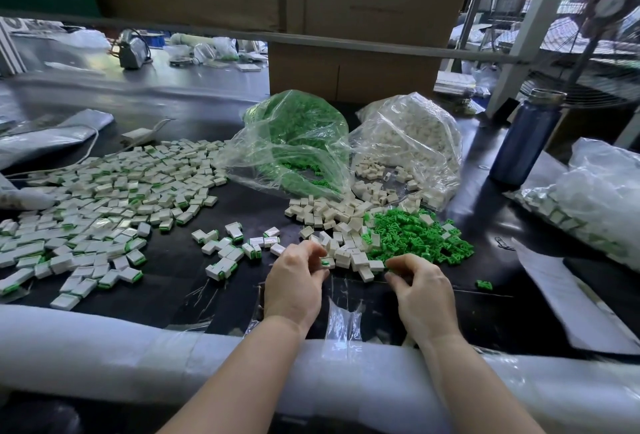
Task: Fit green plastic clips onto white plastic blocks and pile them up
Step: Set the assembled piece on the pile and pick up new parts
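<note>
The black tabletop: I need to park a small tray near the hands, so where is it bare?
Bare table lies left of the left hand, between the foam edge roll and the finished pieces. Crowded: ahead of both hands, loose white blocks and green clips.

Both hands forward, forearms bare, palms down.
Left hand (294, 283): fingers (317, 257) curled, pinching a small piece at the tips. Right hand (420, 290): fingers (398, 265) curled inward, contents hidden.
</note>
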`<state>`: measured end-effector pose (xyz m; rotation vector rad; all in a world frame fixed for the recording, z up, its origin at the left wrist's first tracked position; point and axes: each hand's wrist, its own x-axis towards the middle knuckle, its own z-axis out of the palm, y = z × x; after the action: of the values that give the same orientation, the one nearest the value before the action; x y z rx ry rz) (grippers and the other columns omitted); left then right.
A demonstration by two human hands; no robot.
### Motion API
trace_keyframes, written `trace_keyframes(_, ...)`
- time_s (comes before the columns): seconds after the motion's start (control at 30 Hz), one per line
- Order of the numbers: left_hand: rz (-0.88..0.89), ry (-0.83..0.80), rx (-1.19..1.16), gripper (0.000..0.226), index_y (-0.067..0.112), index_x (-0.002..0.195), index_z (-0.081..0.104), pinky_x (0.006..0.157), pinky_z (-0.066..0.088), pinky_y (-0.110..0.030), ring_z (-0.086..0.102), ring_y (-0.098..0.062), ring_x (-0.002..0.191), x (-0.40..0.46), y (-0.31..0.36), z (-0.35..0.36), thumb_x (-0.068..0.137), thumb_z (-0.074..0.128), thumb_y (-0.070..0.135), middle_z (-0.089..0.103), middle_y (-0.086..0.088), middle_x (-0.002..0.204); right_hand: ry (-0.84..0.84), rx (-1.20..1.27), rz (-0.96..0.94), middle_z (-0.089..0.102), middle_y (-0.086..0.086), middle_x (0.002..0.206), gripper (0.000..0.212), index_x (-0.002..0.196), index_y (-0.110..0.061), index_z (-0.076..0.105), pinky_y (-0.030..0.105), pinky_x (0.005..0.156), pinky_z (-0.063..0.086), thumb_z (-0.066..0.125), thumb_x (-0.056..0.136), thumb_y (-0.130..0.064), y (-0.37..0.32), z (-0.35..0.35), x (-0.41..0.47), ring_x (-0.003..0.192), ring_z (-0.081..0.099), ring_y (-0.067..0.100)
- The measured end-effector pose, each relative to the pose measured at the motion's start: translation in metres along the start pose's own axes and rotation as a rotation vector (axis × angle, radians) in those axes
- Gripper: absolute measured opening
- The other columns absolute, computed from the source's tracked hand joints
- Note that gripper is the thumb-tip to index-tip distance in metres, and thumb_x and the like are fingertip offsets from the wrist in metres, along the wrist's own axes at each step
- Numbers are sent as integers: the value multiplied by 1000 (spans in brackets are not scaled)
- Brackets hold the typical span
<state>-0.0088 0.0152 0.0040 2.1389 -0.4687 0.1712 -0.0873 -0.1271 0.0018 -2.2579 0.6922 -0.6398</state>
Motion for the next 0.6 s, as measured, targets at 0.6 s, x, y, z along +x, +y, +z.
trace_keyframes(0.6,-338,372,-71,28,-1,115,61,81,21,-6,44,-29,110,15,-13,-7,90,50,-3,40,-17,122,30,75,23,60,-8,77,8,86,-16,70,20,72,37,67,83,-9,4,0,1,76,54,10)
